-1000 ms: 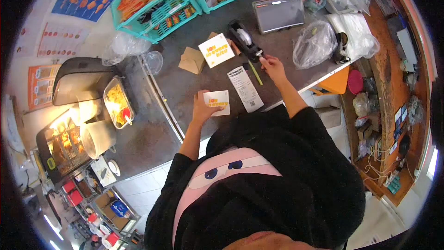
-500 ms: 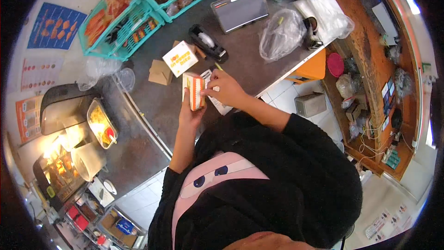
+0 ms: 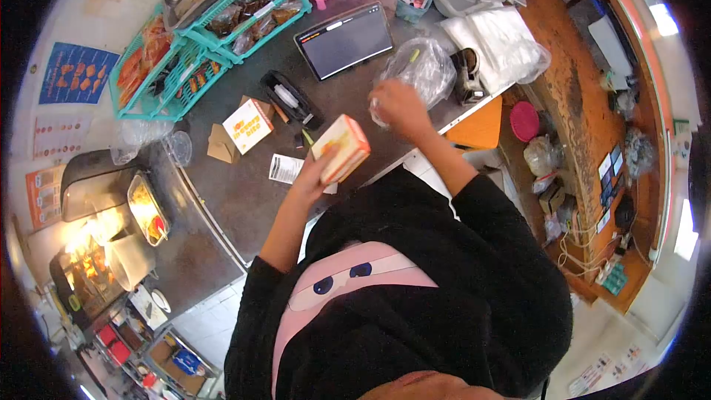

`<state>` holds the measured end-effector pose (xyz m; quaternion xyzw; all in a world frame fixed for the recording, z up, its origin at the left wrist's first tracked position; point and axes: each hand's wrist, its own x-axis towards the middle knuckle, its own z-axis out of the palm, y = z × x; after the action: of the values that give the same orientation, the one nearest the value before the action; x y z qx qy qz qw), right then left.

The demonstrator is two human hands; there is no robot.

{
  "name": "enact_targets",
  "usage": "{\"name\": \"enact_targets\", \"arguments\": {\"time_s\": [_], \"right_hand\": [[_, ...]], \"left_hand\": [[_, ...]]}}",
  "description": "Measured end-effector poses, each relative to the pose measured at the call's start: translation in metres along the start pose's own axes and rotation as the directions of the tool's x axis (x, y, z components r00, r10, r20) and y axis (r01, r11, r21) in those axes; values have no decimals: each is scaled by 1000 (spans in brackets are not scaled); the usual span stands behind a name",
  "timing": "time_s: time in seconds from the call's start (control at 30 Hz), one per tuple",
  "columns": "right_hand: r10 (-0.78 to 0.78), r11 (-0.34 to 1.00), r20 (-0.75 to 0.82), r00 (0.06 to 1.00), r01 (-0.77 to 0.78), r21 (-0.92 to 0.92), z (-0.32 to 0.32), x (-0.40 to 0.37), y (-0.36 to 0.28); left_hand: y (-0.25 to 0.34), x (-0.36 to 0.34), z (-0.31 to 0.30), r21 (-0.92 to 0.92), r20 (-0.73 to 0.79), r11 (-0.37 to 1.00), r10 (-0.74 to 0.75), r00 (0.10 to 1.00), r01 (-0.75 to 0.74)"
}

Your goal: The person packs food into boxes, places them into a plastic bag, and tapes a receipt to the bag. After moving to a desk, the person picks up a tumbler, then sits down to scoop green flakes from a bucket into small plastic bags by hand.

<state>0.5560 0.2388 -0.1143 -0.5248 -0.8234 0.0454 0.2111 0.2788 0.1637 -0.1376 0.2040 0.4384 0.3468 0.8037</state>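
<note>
Box (image 3: 341, 150) is above the counter (image 3: 229, 215), my left hand (image 3: 312, 172) closed around its side, probably for steadiness; my right hand (image 3: 401, 107) curls at plastic bag (image 3: 433, 68), grip unclear.

Receipt (image 3: 285, 168) partly behind left hand (image 3: 314, 172)

My single view looks from the wearer's head, forward and down past the black top (image 3: 415, 289) at bottom centre, close over both hands (image 3: 400, 107), with the desk (image 3: 215, 200) beyond; wide and round-edged, it reaches shelving (image 3: 548, 52) at right.
</note>
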Motion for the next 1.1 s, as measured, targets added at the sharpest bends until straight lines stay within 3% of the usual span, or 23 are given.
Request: {"name": "enact_targets", "arguments": {"time_s": [0.03,0.1,0.13,0.2,0.23,0.27,0.3,0.37,0.4,0.43,0.47,0.5,0.57,0.6,0.63,0.7,0.77,0.83,0.87,0.93,1.0,1.03,1.1], "right_hand": [[127,990,-56,990,-129,-50,-1,-7,28],[112,950,45,993,-93,-297,1,-24,75],[104,924,132,986,-46,-380,-2,-27,95],[102,912,435,895,90,-400,-4,-25,126],[43,933,417,908,113,-342,-11,-21,129],[-15,949,396,918,138,-285,-19,-20,132],[-76,960,376,924,170,-223,-30,-19,129],[-287,954,167,943,298,-42,-49,-18,110],[-376,926,46,925,374,45,-58,-17,96],[-400,914,23,916,398,75,-68,-16,82],[-426,899,-4,905,424,108,-77,-13,66],[-456,878,-35,890,455,146,-84,-10,50],[-386,903,70,920,361,231,-95,-9,25],[-350,914,126,928,310,261,-99,-5,17],[-352,917,198,915,294,270,-101,2,7],[-335,930,340,879,251,267,-102,13,-14],[-471,863,381,796,327,385,-81,20,-37],[-606,756,367,706,368,541,-56,28,-75],[-681,612,233,695,365,701,-47,43,-104],[-623,491,181,761,200,848,-17,69,-154],[-531,599,75,844,311,738,32,108,-206],[-570,708,86,817,436,555,57,131,-231],[-600,780,206,773,509,364,128,169,-269]], "left_hand": [[-16,21,11,216,-118,970,141,983,-113],[-28,43,35,682,-226,724,345,911,-105],[-30,58,35,901,-144,429,438,887,-65],[-36,74,53,987,20,102,697,717,-126],[-37,83,64,990,129,-72,782,610,-118],[-33,95,72,982,148,-50,801,580,-182],[-38,113,78,955,16,175,777,629,-240],[-49,150,86,750,-215,585,656,723,-307],[-36,151,95,594,-252,783,400,881,-186],[-9,144,108,414,-221,910,119,968,-17],[12,136,115,229,-127,957,-152,980,178],[20,132,111,334,-125,938,-50,991,90],[36,112,92,541,-112,839,143,983,-60],[68,70,111,700,-281,714,306,910,-24],[66,60,85,769,-296,629,511,807,-117],[60,33,16,897,-229,382,830,508,-220],[78,-36,-26,747,-379,597,744,550,-293],[71,-85,-86,808,-386,535,798,463,-247],[69,-113,-105,810,-447,562,776,445,-166],[59,-165,-135,774,-554,627,737,387,-86],[46,-204,-160,707,-645,700,696,317,-98],[40,-216,-172,725,-656,687,709,260,-47],[21,-238,-200,739,-672,670,725,150,70]]}}
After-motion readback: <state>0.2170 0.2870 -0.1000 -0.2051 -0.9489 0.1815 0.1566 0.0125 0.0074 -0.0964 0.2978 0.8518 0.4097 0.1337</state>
